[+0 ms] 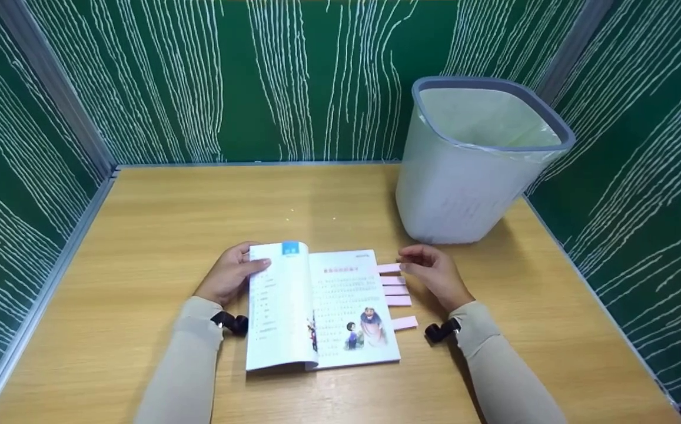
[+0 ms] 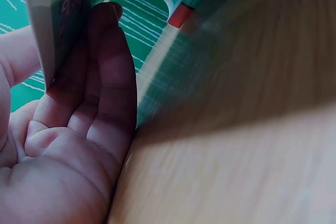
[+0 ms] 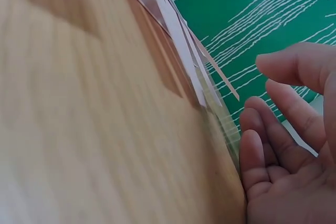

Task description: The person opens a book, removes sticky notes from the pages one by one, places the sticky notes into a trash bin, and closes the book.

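An open book (image 1: 346, 306) with printed pages and a colour drawing lies on the table. My left hand (image 1: 231, 275) grips its left side, thumb on the page and fingers behind the cover; the left wrist view shows the fingers (image 2: 113, 77) under the raised cover. Several pink paper tabs (image 1: 396, 290) stick out from the right edge of the book, the lowest one apart from the others. Beside the top tab is my right hand (image 1: 437, 277). In the right wrist view its thumb and fingers (image 3: 281, 135) stand apart with nothing between them, near the tab ends (image 3: 226, 82).
A white waste bin (image 1: 458, 182) with a grey rim and a pale liner stands at the back right of the wooden table (image 1: 140, 235). Green panels (image 1: 352, 70) with white lines enclose the back and sides. Tiny light specks (image 1: 334, 218) lie behind the book.
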`<state>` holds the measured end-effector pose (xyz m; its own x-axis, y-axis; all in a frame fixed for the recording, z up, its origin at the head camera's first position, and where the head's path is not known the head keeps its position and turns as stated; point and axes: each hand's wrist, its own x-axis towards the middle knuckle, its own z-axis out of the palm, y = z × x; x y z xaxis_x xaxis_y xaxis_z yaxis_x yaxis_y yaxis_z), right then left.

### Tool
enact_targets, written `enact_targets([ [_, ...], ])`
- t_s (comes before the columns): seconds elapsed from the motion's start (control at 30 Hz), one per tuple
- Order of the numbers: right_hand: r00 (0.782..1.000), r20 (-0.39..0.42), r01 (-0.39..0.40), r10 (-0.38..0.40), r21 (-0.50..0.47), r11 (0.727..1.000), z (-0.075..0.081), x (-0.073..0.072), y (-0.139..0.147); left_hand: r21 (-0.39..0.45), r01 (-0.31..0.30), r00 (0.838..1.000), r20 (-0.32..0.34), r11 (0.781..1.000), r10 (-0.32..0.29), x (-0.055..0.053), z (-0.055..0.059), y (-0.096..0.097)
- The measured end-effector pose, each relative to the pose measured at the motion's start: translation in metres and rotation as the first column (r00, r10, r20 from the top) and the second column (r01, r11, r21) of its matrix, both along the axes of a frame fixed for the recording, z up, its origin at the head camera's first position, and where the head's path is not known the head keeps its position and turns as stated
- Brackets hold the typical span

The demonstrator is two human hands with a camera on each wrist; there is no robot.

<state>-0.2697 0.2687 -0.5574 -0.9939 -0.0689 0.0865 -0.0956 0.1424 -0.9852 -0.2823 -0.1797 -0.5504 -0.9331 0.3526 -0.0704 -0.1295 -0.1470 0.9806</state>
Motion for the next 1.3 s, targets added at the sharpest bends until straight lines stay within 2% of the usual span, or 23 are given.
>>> enact_targets([
  [0.23,0.999,0.012,-0.037,0.036,0.063,0.997,0.0011,0.0006,0.0003,-0.003,-0.001,1.000,-0.008,1.000,0.001,0.0000,0.0003,-0.0001],
  [0.43,0.999,0.020,-0.036,0.034,0.105,0.994,0.0052,0.0012,-0.0010,-0.003,-0.004,1.000,-0.013,1.000,0.004,-0.0027,0.0003,0.0001],
  [0.73,0.998,0.020,-0.054,0.052,0.110,0.992,-0.0002,-0.0009,-0.0018,0.014,0.006,1.000,0.011,1.000,-0.006,-0.0029,-0.0013,-0.0019],
  [1.0,0.998,0.031,-0.057,0.053,0.152,0.987,0.0018,-0.0032,-0.0003,0.013,0.000,1.000,0.022,1.000,0.000,-0.0013,0.0003,-0.0015],
  [1.17,0.999,0.014,-0.032,0.030,0.175,0.984,0.0031,-0.0048,-0.0001,0.008,-0.001,1.000,0.000,1.000,0.001,-0.0042,0.0034,-0.0012],
  [1.3,0.999,0.029,-0.025,0.019,0.210,0.977,0.0016,-0.0030,-0.0001,-0.008,-0.002,1.000,0.017,1.000,0.002,-0.0025,0.0013,-0.0019],
])
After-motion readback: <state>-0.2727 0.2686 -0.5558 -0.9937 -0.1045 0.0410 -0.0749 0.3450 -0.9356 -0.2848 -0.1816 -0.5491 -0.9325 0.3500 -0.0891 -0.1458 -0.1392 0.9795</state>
